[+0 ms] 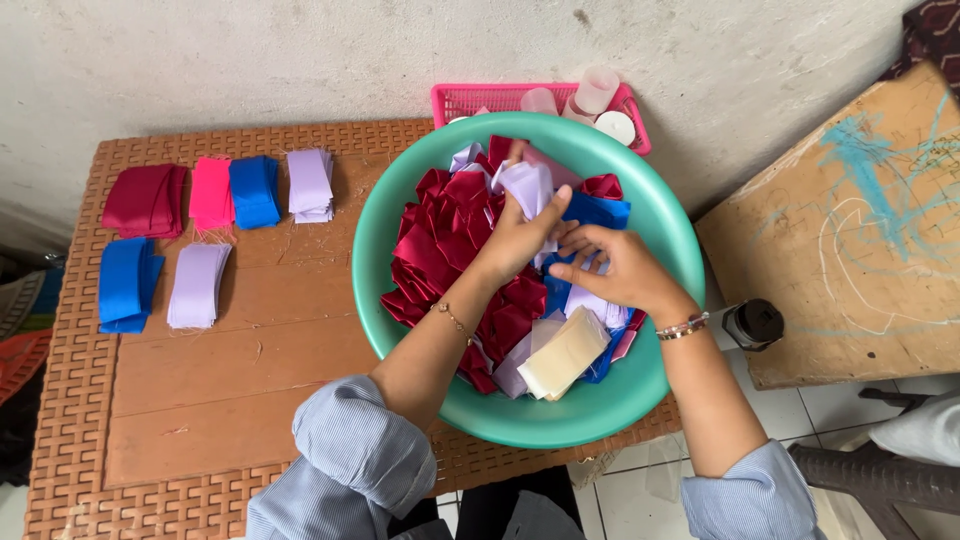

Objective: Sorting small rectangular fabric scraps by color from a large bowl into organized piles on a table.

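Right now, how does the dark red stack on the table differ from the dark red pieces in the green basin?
The dark red stack lies squared up and flat on the brown table; the dark red pieces in the green basin lie loose, overlapping and mixed with other colours. The stack is untouched; the left hand rests over the pieces. Both look like the same satin-like fabric.
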